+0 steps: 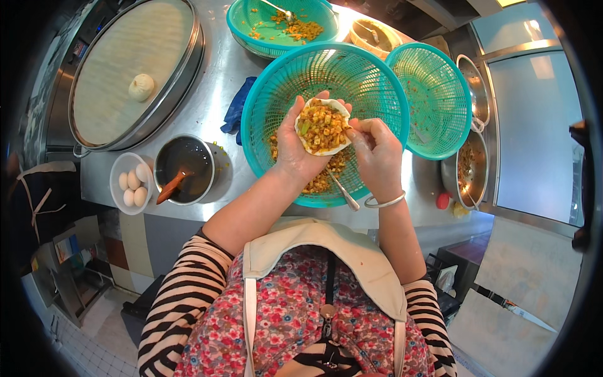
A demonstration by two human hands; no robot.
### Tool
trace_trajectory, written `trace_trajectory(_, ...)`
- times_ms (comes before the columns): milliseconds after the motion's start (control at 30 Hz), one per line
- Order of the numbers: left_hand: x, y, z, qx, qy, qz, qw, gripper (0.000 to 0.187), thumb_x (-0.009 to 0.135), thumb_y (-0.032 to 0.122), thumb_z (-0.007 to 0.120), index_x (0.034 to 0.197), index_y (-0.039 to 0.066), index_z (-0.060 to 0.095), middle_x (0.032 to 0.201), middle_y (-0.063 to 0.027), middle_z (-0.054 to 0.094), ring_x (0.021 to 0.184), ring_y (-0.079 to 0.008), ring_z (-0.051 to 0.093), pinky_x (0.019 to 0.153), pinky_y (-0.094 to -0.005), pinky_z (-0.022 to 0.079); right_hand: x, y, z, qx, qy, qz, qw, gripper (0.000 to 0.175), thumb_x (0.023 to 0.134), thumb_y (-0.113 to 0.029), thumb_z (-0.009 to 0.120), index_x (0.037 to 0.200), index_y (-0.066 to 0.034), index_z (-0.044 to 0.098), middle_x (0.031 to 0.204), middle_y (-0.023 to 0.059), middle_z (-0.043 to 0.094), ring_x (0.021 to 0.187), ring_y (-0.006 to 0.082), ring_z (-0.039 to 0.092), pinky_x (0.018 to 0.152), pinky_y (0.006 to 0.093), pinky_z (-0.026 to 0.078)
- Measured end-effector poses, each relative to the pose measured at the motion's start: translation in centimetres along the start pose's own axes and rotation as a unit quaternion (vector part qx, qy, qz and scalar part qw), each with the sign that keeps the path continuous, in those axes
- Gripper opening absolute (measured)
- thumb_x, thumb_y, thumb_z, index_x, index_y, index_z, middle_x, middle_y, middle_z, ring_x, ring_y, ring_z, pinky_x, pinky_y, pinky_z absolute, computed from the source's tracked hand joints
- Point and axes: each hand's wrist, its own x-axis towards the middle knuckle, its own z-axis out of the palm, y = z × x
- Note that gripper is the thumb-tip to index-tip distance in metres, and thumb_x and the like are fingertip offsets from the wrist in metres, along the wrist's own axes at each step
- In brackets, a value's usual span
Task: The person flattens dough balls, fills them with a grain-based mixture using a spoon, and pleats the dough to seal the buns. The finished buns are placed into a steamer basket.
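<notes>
Cupped in my left hand (pixel 297 146) lies a round dough wrapper (pixel 300 136) heaped with chopped yellow-brown filling (pixel 322 126). The thumb and fingers of my right hand (pixel 377 155) pinch the wrapper's right edge. Both hands are above a large turquoise plastic colander (pixel 254 160), which holds more of the chopped filling. A metal spoon (pixel 346 193) leans in it, its handle over the near rim. At the upper left, one pleated bun (pixel 141 87) sits on the lined round steamer tray (pixel 127 42).
Left of the colander stand a metal pot (pixel 212 162) of dark liquid with a brown-handled utensil (pixel 170 187) and a plastic bowl (pixel 114 188) of several eggs. Behind are another turquoise basket (pixel 240 28) and a tan bowl (pixel 360 45). A third basket (pixel 435 103) and metal bowls (pixel 478 165) stand right.
</notes>
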Motion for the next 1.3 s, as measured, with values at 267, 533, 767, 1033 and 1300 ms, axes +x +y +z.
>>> trace_trajectory(267, 0.1, -0.1, -0.1, -0.003, -0.004, -0.004, 1.0, 0.045, 0.101, 0.043, 0.049, 0.125, 0.006, 0.058, 0.127, -0.0188, 0.06, 0.132, -0.035, 0.048, 0.111, -0.0523, 0.04, 0.6, 0.4, 0.5, 0.156, 0.0, 0.13, 0.979, 0.016, 0.087, -0.002, 0.072, 0.098, 0.0046, 0.062, 0.086, 0.0099, 0.07, 0.076, 0.012, 0.067, 0.07, 0.026, 0.056)
trace_trajectory(533, 0.2, 0.3, 0.1, 0.007, 0.0, -0.001, 1.0, 0.045, 0.101, 0.043, 0.049, 0.126, 0.006, 0.057, 0.126, -0.0181, 0.061, 0.13, -0.0348, 0.05, 0.11, -0.0513, 0.041, 1.1, 0.6, 1.0, 0.186, -0.021, 0.14, 0.972, 0.011, 0.088, -0.002, 0.069, 0.096, 0.0054, 0.064, 0.088, 0.0095, 0.068, 0.075, 0.0123, 0.067, 0.068, 0.0251, 0.055)
trace_trajectory(767, -0.1, 1.3, -0.9, -0.013, -0.001, -0.02, 1.0, 0.044, 0.101, 0.042, 0.05, 0.126, 0.007, 0.058, 0.123, -0.0162, 0.063, 0.12, -0.0317, 0.058, 0.103, -0.0491, 0.046, 1.2, 0.1, 1.0, -0.031, -0.01, -0.009, 0.999, 0.006, 0.089, -0.001, 0.068, 0.09, 0.0018, 0.063, 0.088, 0.0066, 0.065, 0.074, 0.0103, 0.06, 0.067, 0.0246, 0.051)
trace_trajectory(1033, -0.5, 1.8, -0.5, 0.02, 0.011, -0.05, 0.998, 0.043, 0.1, 0.042, 0.052, 0.126, 0.009, 0.059, 0.119, -0.0136, 0.066, 0.112, -0.028, 0.064, 0.099, -0.0472, 0.05, 1.6, 0.3, 1.2, 0.07, -0.035, 0.049, 0.996, 0.008, 0.088, -0.001, 0.069, 0.094, 0.002, 0.063, 0.088, 0.0067, 0.064, 0.074, 0.0107, 0.059, 0.068, 0.0249, 0.05)
trace_trajectory(1300, -1.0, 1.8, 0.4, 0.089, 0.13, -0.038, 0.987, 0.04, 0.102, 0.042, 0.05, 0.122, 0.009, 0.06, 0.117, -0.0112, 0.067, 0.11, -0.0259, 0.064, 0.098, -0.0466, 0.051, 1.5, 0.1, 1.0, -0.016, -0.021, -0.013, 1.0, 0.007, 0.086, 0.0, 0.069, 0.09, 0.0016, 0.064, 0.081, 0.0073, 0.06, 0.067, 0.0141, 0.056, 0.064, 0.0266, 0.048)
